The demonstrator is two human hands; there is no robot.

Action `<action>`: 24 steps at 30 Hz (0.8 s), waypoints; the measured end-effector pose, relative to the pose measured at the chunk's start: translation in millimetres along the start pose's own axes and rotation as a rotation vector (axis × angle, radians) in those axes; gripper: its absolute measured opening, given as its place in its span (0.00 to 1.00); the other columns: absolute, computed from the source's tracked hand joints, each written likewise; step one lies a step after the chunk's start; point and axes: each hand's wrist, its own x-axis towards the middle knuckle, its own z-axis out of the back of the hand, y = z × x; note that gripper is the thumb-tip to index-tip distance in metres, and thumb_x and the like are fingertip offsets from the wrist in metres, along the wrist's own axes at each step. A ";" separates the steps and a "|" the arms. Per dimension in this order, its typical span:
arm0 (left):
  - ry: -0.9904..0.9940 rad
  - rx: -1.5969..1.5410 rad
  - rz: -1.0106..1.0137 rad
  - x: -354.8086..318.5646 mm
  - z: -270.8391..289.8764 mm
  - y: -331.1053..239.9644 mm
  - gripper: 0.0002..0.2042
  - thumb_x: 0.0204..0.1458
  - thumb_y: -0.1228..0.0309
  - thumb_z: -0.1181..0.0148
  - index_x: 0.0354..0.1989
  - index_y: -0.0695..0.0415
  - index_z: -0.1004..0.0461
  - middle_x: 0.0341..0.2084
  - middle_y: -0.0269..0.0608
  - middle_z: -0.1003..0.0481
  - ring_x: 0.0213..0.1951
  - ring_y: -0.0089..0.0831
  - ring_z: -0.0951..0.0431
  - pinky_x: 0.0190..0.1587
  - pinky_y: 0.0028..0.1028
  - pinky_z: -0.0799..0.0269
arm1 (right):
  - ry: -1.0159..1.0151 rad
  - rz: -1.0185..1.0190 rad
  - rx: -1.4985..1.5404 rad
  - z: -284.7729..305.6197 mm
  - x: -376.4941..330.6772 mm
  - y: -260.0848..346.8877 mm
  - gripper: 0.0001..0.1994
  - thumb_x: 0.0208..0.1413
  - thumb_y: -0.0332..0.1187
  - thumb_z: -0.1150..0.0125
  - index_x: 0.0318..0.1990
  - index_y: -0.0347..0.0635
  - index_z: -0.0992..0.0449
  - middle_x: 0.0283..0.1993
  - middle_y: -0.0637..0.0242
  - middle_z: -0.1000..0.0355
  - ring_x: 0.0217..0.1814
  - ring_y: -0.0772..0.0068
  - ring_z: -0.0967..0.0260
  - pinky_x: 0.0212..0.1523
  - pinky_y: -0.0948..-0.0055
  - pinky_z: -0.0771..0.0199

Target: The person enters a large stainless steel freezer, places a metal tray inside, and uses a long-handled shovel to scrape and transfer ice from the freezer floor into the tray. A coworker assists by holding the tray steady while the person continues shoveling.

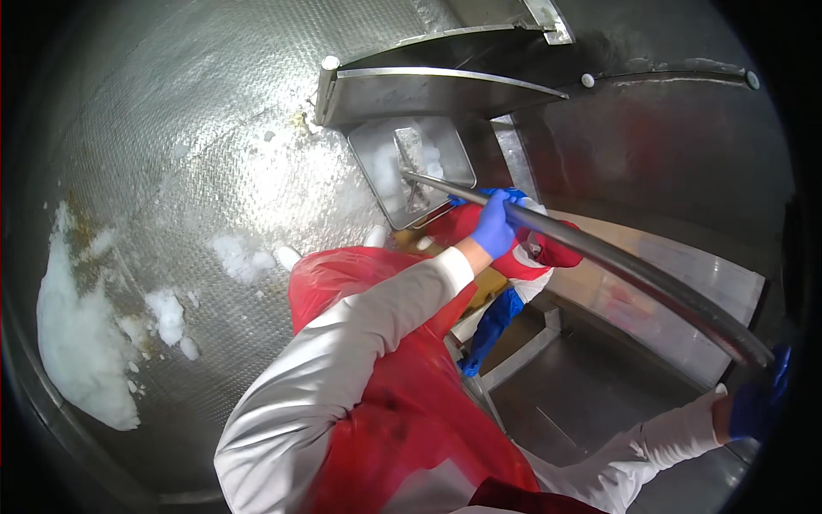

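A long grey metal pole [599,253] slants across the middle, from the far-centre square steel pan [385,184] out to the near right. The left hand [495,224], blue-gloved, is wrapped tight round the pole partway along; the right hand [758,403], also blue-gloved, is closed round its near end at the right edge. The pole's flat head [413,158] sits in the pan among white ice. More white ice [81,334] lies piled on the dimpled steel floor [188,128] at left. A red apron [394,385] hangs below.
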 end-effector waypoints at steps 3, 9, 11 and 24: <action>0.094 0.129 0.019 55.1 18.4 -34.1 0.11 0.65 0.62 0.47 0.40 0.57 0.29 0.36 0.40 0.23 0.41 0.33 0.20 0.50 0.32 0.20 | 0.005 -0.056 0.023 0.8 -0.2 -96.8 0.15 0.64 0.38 0.48 0.50 0.37 0.26 0.32 0.59 0.25 0.33 0.61 0.26 0.46 0.60 0.23; -0.154 0.470 -0.046 92.3 142.4 -135.3 0.25 0.65 0.49 0.48 0.59 0.58 0.34 0.53 0.46 0.25 0.57 0.40 0.26 0.63 0.37 0.30 | 0.189 -0.443 0.093 -85.5 -254.6 -459.9 0.03 0.62 0.26 0.47 0.42 0.46 0.30 0.31 0.63 0.28 0.30 0.66 0.29 0.38 0.61 0.25; -0.233 0.597 -0.032 68.9 193.8 -181.4 0.29 0.66 0.48 0.51 0.68 0.56 0.40 0.61 0.48 0.30 0.61 0.41 0.28 0.64 0.38 0.31 | 0.111 -0.598 0.490 -137.9 -351.4 -550.2 0.16 0.60 0.19 0.43 0.29 0.52 0.42 0.24 0.71 0.39 0.20 0.77 0.40 0.23 0.72 0.37; -0.441 1.325 -0.386 17.6 229.3 -220.0 0.20 0.61 0.63 0.39 0.60 0.50 0.34 0.43 0.42 0.21 0.37 0.33 0.18 0.36 0.31 0.23 | 0.382 -0.564 0.290 -161.8 -314.6 -539.0 0.08 0.60 0.23 0.38 0.33 0.43 0.31 0.25 0.72 0.40 0.24 0.77 0.40 0.32 0.71 0.33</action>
